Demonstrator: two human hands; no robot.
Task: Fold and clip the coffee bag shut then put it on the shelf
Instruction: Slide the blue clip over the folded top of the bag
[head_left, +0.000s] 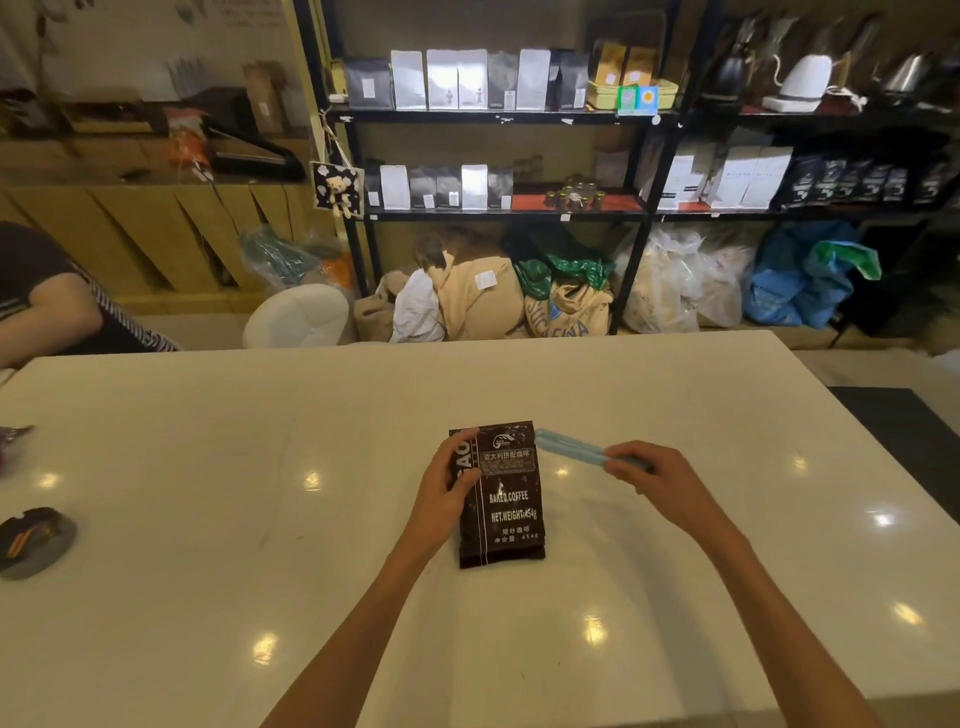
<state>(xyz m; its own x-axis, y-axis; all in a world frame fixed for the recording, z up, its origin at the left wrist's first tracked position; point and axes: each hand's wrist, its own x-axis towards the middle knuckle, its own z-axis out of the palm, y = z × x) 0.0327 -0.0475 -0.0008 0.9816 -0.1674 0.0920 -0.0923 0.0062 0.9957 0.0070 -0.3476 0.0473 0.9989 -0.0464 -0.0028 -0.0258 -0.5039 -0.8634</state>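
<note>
From the head camera, the coffee bag (500, 493) lies flat on the white counter (260, 467), label up, its long axis running away from the person with the top edge at the far end. The left hand (451, 480) is closed around the bag's upper left side, thumb over the front, pinning it in place. The right hand (655, 480) sits just to the bag's right and pinches one end of a long pale-blue clip (571, 449) between fingertips and thumb. The clip points leftward — its free end nearly touches the bag's top right corner.

That is the relation the next move hangs on: the clip already lies roughly across the bag's long axis, level with the top edge, so it likely only needs to slide left over the fold. Whether the top is already folded cannot be told from here. The shelf (493, 117) — stocked with other bags — stands well beyond the counter's far edge.
</note>
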